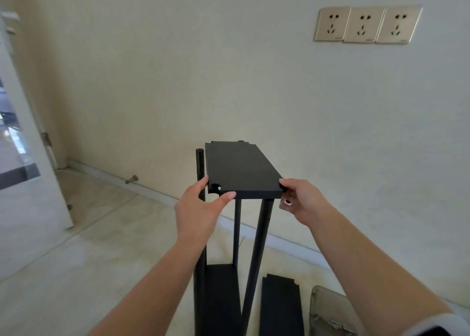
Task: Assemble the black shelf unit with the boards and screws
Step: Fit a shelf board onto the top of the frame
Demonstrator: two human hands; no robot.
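Nearest the lens: two bare forearms, reaching up from the bottom edge toward a black board [241, 169] held level atop the shelf frame. Left hand [201, 208]: grip grasping the board's near left corner, thumb along the front edge, fingers up beside the notch and against the left black post [200, 168]. Right hand [301, 202]: grip grasping the near right corner, fingertips on top, with a small shiny part [286, 203] tucked beneath, identity unclear. Under the board: two more black posts [259, 246] running down to a lower shelf [220, 279] near the floor. Just right of the frame: a spare black board [281, 307] flat on the tiled floor, next to a grey tray [328, 310] with small metal hardware. Behind: pale wall carrying three gold sockets [366, 25]; white door [28, 145] at left, doorstop [132, 179] at the skirting.
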